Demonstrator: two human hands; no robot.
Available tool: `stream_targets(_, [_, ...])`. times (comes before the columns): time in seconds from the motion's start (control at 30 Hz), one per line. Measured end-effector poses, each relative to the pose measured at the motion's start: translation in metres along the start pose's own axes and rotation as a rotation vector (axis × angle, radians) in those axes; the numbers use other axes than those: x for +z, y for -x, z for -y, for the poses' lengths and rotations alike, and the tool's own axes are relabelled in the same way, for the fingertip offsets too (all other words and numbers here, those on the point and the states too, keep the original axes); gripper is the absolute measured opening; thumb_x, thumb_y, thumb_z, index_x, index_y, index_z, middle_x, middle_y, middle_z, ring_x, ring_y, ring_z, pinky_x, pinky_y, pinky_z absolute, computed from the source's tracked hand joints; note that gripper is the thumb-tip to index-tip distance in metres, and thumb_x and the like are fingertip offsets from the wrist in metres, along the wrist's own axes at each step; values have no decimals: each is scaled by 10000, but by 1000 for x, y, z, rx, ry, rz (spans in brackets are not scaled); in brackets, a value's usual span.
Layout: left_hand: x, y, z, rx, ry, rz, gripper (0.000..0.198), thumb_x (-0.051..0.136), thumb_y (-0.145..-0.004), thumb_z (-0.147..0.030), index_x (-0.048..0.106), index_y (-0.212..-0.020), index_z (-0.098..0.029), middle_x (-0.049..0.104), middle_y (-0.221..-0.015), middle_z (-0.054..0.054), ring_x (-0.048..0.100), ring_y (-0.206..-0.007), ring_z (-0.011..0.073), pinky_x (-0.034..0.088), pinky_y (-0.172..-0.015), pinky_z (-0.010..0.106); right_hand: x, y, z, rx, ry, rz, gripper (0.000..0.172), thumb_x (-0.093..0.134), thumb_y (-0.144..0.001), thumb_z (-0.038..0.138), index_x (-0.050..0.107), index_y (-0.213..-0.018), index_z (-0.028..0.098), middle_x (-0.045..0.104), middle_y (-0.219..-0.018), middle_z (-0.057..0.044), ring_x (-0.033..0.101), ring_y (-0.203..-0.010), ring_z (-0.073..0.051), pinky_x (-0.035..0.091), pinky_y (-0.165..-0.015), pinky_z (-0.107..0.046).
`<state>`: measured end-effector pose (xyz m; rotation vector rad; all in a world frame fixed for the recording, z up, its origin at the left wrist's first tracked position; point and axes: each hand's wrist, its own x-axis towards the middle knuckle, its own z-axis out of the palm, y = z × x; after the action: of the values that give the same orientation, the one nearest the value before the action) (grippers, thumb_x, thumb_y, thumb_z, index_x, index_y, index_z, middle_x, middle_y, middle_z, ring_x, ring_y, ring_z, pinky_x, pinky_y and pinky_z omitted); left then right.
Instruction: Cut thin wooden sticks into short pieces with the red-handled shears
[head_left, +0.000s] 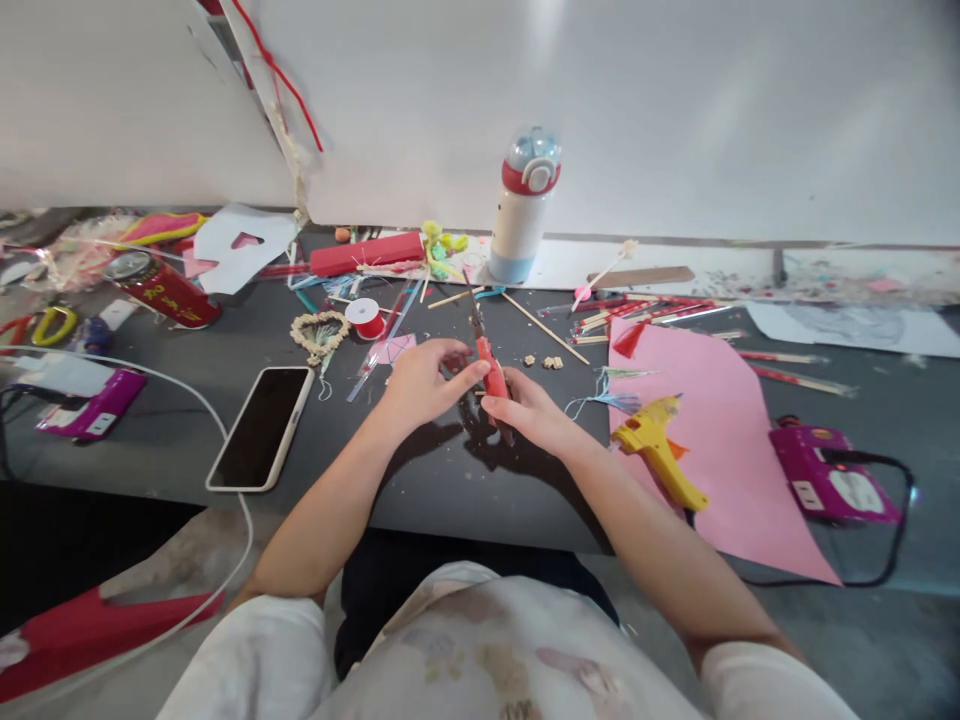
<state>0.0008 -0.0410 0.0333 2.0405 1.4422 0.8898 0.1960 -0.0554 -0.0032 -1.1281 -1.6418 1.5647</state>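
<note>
A red-handled tool (493, 372) with a narrow, dark metal end is held over the table, its tip pointing away from me; its exact kind is unclear. My right hand (532, 410) closes around the lower handle, thumb on top. From the other side my left hand (435, 385) is closed with its thumb against the handle, fingers curled beside the metal part. Small wooden beads (552, 363) lie just beyond my right hand. Left of my left hand are a red ribbon spool (364, 318) and a heart-shaped beaded loop (319, 336) with a tassel.
A white bottle (517, 225) stands at the back. On the right, a yellow glue gun (660, 450) rests on pink paper (727, 430) near a purple power strip (832, 475). Wooden sticks (547, 328) are scattered behind. On the left lie a phone (262, 430) and a red can (163, 290).
</note>
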Motion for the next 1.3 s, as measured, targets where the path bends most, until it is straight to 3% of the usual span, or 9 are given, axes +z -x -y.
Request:
stream_targets(0.07, [9,1,-1,-53,182,164,545,528,-859,-666,694,-978,-161,736,-936,76,666,-817,187,501,-718,297,2,0,0,0,-1,-32,401,653,-802,554,539,-960,203,604,-776,-20,582,-708,-183,493,-641,-352])
stream_targets(0.13, [17,2,0,-95,353,243,634,550,-808,-732,683,-1012,-147,737,-992,100,679,-877,213,519,-771,324,3,0,0,-11,5,-47,399,670,-786,538,558,-966,200,612,-820,-29,590,-758,-192,504,-676,-362])
stream_targets(0.27, [26,2,-2,-192,683,256,722,707,-695,-717,644,-1120,-138,719,-1116,140,679,-1036,259,524,-923,385,4,-1,1,-61,5,-40,406,685,-776,504,577,-1019,197,624,-895,-43,603,-844,-211,515,-741,-380])
stream_targets(0.37, [28,2,-5,-203,798,232,673,779,-662,-647,650,-1082,-137,724,-1104,135,682,-1028,256,526,-937,395,4,-2,0,-98,4,-44,441,706,-766,475,578,-1085,197,631,-949,-55,615,-917,-235,518,-789,-394])
stream_targets(0.6, [32,2,-3,-251,719,108,615,785,-580,-638,666,-914,-136,741,-868,85,685,-782,204,554,-748,338,11,-4,-2,-117,-1,-7,508,678,-796,465,553,-1213,202,633,-984,-70,610,-1015,-254,519,-843,-404])
stream_targets(0.77, [31,3,-4,-211,656,88,543,738,-607,-646,662,-828,-156,724,-774,65,674,-723,198,545,-679,323,13,-3,0,-108,-9,13,511,668,-803,478,545,-1216,205,629,-953,-60,608,-991,-245,521,-830,-397])
stream_targets(1.1, [32,5,-4,-213,643,88,575,732,-610,-677,673,-827,-148,719,-753,64,665,-688,184,531,-641,301,12,0,4,-99,-1,12,452,667,-801,483,566,-1145,208,628,-942,-60,610,-979,-245,520,-806,-385])
stream_targets(1.3, [31,0,3,-190,542,141,586,678,-699,-699,671,-873,-139,741,-836,90,691,-741,196,549,-694,311,8,-3,1,-7,-3,-33,424,666,-792,523,567,-1032,189,620,-848,-35,603,-811,-201,508,-707,-354])
